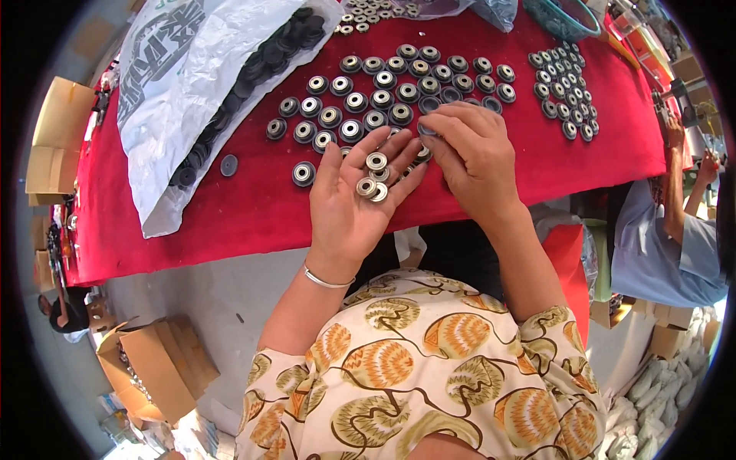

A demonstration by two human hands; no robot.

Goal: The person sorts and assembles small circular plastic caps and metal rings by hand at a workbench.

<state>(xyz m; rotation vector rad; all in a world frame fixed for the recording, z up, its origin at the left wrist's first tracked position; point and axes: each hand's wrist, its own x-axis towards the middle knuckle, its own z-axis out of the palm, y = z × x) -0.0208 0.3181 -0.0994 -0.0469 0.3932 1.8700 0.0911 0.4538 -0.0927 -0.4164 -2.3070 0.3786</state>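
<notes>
My left hand [349,192] is turned palm up, fingers loosely spread, with several small metal ball bearings [376,162] lying in its palm and on its fingers. Just to its right, my right hand [475,153] has thumb and fingers closed at the rim of a dark round cap [427,129], largely covered by the fingertips. Beyond both hands, rows of dark round caps with bearings set in them [355,102] are spread over the red cloth [222,215]. Some dark caps [450,94] near my right knuckles show no shiny bearing.
A white plastic bag [165,100] spills black discs [268,57] at the left; one loose disc [228,165] lies beside it. At the right are another bearing cluster [566,88] and a teal basket [563,19]. A cardboard box [157,368] stands below left. Another person's arm [675,184] shows far right.
</notes>
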